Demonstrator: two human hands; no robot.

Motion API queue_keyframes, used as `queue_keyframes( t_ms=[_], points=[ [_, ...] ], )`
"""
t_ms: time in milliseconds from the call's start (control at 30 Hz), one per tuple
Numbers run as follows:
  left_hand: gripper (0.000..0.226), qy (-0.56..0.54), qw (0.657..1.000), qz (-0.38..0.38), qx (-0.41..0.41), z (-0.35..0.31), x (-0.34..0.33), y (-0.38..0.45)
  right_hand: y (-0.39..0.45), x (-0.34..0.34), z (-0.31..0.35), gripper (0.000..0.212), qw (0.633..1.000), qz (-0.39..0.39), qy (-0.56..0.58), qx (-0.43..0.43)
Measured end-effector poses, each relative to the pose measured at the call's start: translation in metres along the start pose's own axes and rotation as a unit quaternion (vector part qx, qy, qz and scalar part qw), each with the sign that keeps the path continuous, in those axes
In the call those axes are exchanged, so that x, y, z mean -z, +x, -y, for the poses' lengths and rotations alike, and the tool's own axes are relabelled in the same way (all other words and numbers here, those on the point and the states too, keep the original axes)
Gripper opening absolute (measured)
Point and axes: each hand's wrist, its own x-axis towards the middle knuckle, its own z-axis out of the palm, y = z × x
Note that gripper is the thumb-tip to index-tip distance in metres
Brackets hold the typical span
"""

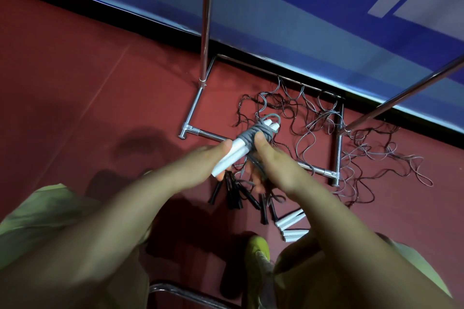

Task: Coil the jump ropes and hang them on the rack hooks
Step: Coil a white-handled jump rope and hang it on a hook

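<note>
A jump rope with white handles (232,155) is held in front of me, its grey cord (253,132) wound tightly around the two handles with a small loop sticking out at the far end. My left hand (200,163) grips the handles from the left. My right hand (273,165) holds the wound cord from the right, thumb pressed on the wraps. Below them the chrome rack (206,20) stands on the red floor, its base frame (313,170) lying around a pile of loose ropes. No hooks are in view.
A tangle of dark and grey cords (326,128) sprawls over the rack base. Several black handles (233,195) and white handles (291,223) lie on the floor nearer to me. A blue wall panel (313,20) runs behind. A yellow shoe (258,248) shows at the bottom.
</note>
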Motion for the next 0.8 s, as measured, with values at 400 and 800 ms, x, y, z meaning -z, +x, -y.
queue_keyframes(
  t_ms=[400,800],
  points=[
    [0.026,0.089,0.993,-0.06,-0.044,0.005,-0.007,0.002,0.001,0.0,0.002,0.046,0.99,0.012,0.139,0.016],
    [0.074,-0.356,0.87,0.328,0.088,0.0,-0.003,-0.009,-0.006,0.001,0.006,0.026,0.948,0.009,0.307,0.083]
  ],
)
